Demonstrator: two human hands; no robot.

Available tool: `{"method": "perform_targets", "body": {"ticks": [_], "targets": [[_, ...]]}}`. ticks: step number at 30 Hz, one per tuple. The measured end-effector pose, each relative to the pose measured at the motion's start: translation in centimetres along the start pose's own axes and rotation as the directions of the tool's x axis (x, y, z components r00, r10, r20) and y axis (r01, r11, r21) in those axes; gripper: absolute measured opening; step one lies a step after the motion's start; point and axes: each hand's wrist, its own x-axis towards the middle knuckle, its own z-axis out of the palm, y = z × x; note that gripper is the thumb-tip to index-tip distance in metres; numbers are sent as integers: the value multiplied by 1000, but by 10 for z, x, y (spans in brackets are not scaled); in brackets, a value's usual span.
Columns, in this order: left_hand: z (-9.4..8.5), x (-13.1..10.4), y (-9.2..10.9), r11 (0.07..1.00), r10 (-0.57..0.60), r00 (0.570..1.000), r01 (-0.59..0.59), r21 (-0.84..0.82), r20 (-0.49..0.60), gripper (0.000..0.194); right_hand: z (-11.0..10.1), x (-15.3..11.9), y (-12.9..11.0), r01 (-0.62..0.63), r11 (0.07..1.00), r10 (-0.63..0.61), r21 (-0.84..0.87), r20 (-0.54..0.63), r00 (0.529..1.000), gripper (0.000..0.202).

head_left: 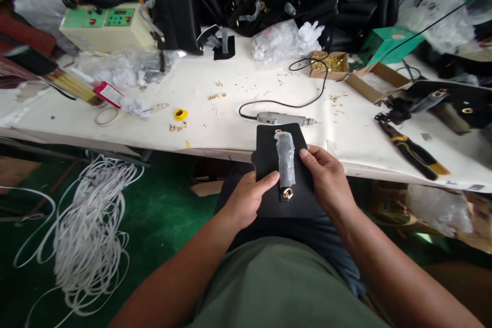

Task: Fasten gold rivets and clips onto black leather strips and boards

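Observation:
Between my two hands is a black leather panel (268, 151), tilted over my lap at the table's front edge. A strip wrapped in clear plastic (285, 159) runs down its middle, with a gold-coloured metal clasp (287, 194) at the lower end and a small gold ring at the upper end. My left hand (249, 197) grips the panel's left side, thumb lying on its face beside the wrapped strip. On the right edge my right hand (326, 174) pinches the panel, thumb on top and fingers behind. Just beyond the panel lies a grey rotary tool (282, 118).
On the white table (219, 136) are a yellow tape roll (180, 114), loose gold fittings (178, 127), pliers (413, 151), a carton of gold pieces (334, 64) and a green-panelled control box (107, 28). Black bags (175, 5) crowd the back. White cord (90, 230) is heaped on the floor.

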Motion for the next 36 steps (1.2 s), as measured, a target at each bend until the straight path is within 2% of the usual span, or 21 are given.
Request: {"method": "perform_targets", "body": {"ticks": [1,3,4,6,8,11,15,17,20,23,28,30,33,36], "targets": [[-1,-1,-2,998,50,998,-48,45,-35,50,-2,-3,-1,99,989,-105,-107,-51,993,40],[-2,-2,-2,981,146,985,-132,139,-93,47,-6,-12,-4,306,889,-355,-341,-92,930,37],[-3,-2,-2,967,192,975,-168,190,-114,46,-7,-18,-6,393,813,-454,-431,-44,890,31],[-4,-2,1,926,273,952,-221,306,-137,43,-7,-30,-8,529,680,-544,-507,134,828,19],[-3,-3,3,878,335,933,-257,403,-134,40,-4,-40,-9,600,618,-552,-507,264,791,18],[0,-4,3,846,374,919,-282,453,-125,38,2,-46,-7,625,585,-574,-517,280,769,18],[0,-2,0,868,354,921,-258,424,-162,41,7,-46,-6,583,666,-531,-466,253,809,7],[-2,-1,-1,877,346,920,-248,411,-182,41,7,-45,-6,583,693,-512,-425,280,812,4],[-5,2,-3,898,334,926,-256,359,-174,39,6,-43,-6,633,660,-527,-404,352,774,4],[-6,3,-4,924,303,937,-244,295,-174,40,4,-40,-4,672,608,-547,-423,389,741,14],[-6,4,-5,961,190,963,-143,236,-190,44,-1,-38,-2,699,594,-537,-399,450,713,17],[-7,4,-5,955,189,965,-137,263,-184,43,-2,-37,-4,707,593,-530,-386,474,704,16],[-9,5,-3,901,283,947,-207,382,-152,42,-3,-35,-8,730,575,-522,-369,521,675,15],[-11,4,1,831,333,938,-241,502,-101,42,-6,-30,-12,776,542,-510,-322,609,608,18]]}}
